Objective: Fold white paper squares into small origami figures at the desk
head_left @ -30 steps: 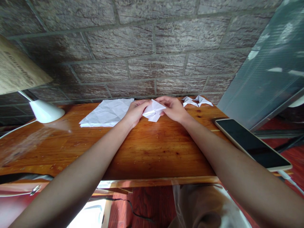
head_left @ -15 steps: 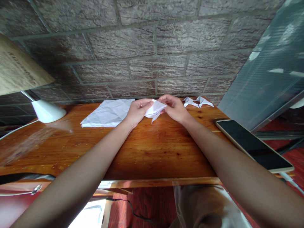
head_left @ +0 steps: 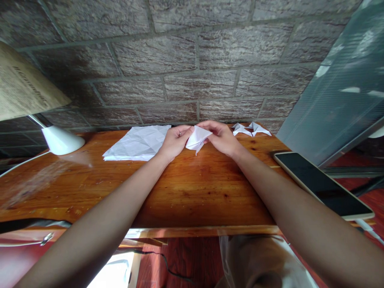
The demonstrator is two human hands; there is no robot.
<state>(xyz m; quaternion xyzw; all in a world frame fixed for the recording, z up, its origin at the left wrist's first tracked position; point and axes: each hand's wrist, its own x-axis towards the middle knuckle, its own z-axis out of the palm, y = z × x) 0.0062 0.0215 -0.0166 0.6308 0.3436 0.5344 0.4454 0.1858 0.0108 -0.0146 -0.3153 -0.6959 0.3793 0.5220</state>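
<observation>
Between my hands, just above the wooden table, is a piece of folded white paper [head_left: 198, 138] with a pointed flap hanging down. My left hand [head_left: 176, 141] pinches its left edge with the thumb in front; a ring shows on one finger. On the other side, my right hand [head_left: 221, 137] grips the right corner, its fingertips partly hidden behind the paper. A stack of creased white paper sheets [head_left: 136, 143] lies left of my left hand. Folded paper pieces [head_left: 251, 129] with pointed tips rest to the right of my right hand, near the wall.
The wooden table [head_left: 207, 192] runs along a brick wall [head_left: 180, 60]. A lamp [head_left: 60, 140] with a printed shade stands at the left. At the right edge lies a smartphone [head_left: 322, 184] with a white cable plugged in. A translucent panel [head_left: 327, 88] leans behind it.
The folded paper has turned slightly between my fingers and shifted a little right, its hanging flap now looking shorter. Both hands keep their grip.
</observation>
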